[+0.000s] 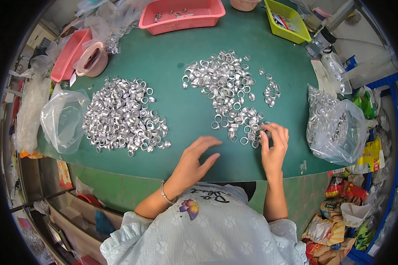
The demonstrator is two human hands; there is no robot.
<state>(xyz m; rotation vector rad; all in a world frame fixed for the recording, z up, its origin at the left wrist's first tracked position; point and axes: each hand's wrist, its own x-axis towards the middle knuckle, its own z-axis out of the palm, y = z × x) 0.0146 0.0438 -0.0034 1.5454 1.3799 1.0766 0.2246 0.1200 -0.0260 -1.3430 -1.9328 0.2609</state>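
Note:
My left hand (197,161) rests over the near part of the table with fingers stretched out and thumb apart, holding nothing. My right hand (275,145) is at the near right end of a loose spread of silver metal rings (225,79). Its thumb and forefinger are pinched together at a ring beside that spread; the fingertips partly hide it. To the left lies a larger, denser heap of the same rings (119,115). A small separate group of rings (272,90) sits right of the middle spread.
A clear plastic bag of rings (327,123) stands at the right edge, and a clear bag (64,119) at the left. Pink baskets (181,22), a pale pink bowl (93,62) and a lime basket (287,22) line the green table's (163,66) far and left sides.

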